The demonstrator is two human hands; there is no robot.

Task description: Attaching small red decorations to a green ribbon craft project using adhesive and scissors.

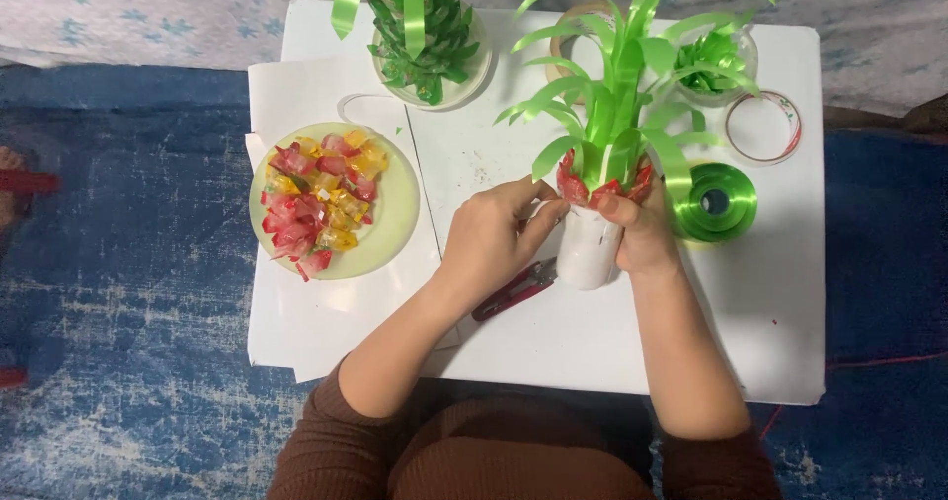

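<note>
My left hand (497,231) and my right hand (644,231) clasp a white cup-like cylinder (586,253) from both sides on a small white table (770,312). Long green ribbon leaves (617,95) rise out of the cylinder. Small red folded petals (573,186) ring its top rim, right by my fingertips. A pale green plate (395,209) to the left holds several red and yellow folded petals (318,204).
Red-handled snips (513,291) lie under my left wrist. A green ribbon roll (716,202) sits at the right, a clear tape ring (763,127) behind it. A finished green ribbon plant (425,31) and a small cup of green ribbon (713,66) stand at the back. Blue rug surrounds the table.
</note>
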